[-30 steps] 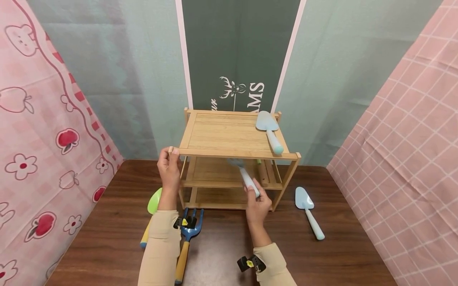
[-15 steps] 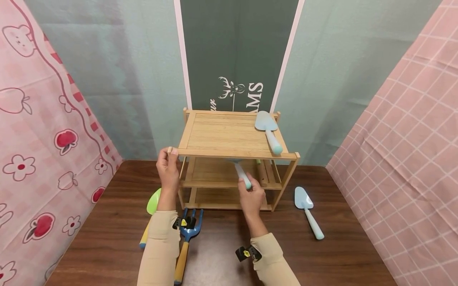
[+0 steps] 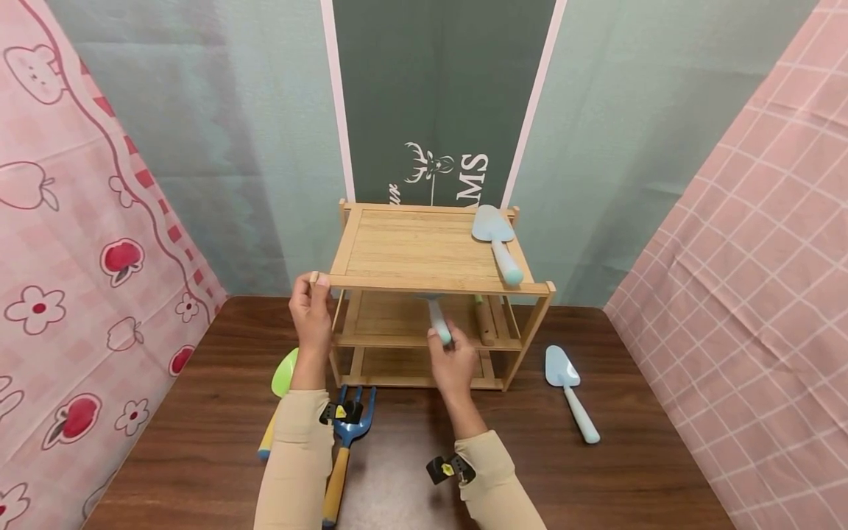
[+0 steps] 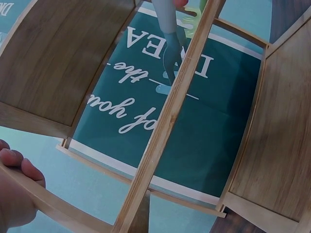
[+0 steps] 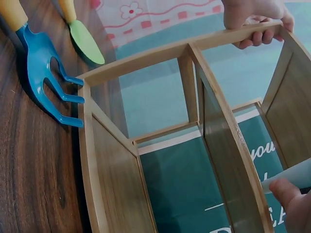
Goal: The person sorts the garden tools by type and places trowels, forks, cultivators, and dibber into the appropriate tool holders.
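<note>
The left hand grips the front left corner of the wooden rack's top; in the right wrist view the left hand's fingers curl round the frame. At the middle shelf's front, the right hand pinches the pale handle of a tool. Its blue-grey pronged head shows in the left wrist view, between the top and middle shelves. A green and brown handled tool lies on the middle shelf's right side. One pale blue trowel rests on the top shelf.
Right of the rack, a second pale blue trowel lies on the wooden table. Left of it lie a blue fork with yellow handle and a green trowel, partly behind the left arm. Curtains stand behind and at both sides.
The right hand has moved left and slightly forward with the pale-handled tool, whose head has gone further under the top shelf. The left hand has kept its grip on the rack.
</note>
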Tool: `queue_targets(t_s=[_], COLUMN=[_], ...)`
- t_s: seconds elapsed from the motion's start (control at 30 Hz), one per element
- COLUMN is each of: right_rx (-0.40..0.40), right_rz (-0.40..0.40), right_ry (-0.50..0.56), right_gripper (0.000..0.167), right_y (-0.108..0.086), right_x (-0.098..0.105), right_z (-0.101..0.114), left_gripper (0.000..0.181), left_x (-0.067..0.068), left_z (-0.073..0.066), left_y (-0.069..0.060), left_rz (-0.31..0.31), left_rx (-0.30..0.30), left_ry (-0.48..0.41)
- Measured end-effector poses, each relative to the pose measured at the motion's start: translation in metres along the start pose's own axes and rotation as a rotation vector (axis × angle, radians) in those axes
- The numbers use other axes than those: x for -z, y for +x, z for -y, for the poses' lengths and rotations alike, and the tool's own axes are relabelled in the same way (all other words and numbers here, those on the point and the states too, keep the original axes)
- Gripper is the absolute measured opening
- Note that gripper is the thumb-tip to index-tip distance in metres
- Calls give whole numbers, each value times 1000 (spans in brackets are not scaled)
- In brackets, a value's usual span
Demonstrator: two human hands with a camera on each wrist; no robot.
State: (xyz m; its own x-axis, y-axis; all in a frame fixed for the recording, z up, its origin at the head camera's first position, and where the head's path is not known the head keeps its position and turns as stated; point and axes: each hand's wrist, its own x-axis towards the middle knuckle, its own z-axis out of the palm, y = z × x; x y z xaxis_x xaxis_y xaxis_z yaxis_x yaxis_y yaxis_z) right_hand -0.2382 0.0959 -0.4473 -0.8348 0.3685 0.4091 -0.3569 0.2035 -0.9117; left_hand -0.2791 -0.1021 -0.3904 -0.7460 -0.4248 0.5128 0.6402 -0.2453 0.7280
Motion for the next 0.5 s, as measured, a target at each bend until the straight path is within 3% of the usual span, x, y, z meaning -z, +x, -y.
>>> queue_targets(t_s=[0.1, 0.17, 0.37, 0.5], right_rx=[13, 83, 482, 665], right_rz=[7, -15, -149, -176], right_ry=[0, -11, -98, -164], right_gripper=[37, 35, 33, 32], right_y=[-1, -1, 0, 1], right_x=[-1, -2, -5, -6], right_z=[-2, -3, -11, -16], left_gripper=[6, 6, 5, 5], left_x=[0, 0, 0, 0], left_z=[0, 0, 1, 1], left_y=[0, 0, 0, 0], left_rz=[-2, -5, -16, -10], left_rx=[0, -3, -1, 0], left_ry=[7, 13, 2, -1])
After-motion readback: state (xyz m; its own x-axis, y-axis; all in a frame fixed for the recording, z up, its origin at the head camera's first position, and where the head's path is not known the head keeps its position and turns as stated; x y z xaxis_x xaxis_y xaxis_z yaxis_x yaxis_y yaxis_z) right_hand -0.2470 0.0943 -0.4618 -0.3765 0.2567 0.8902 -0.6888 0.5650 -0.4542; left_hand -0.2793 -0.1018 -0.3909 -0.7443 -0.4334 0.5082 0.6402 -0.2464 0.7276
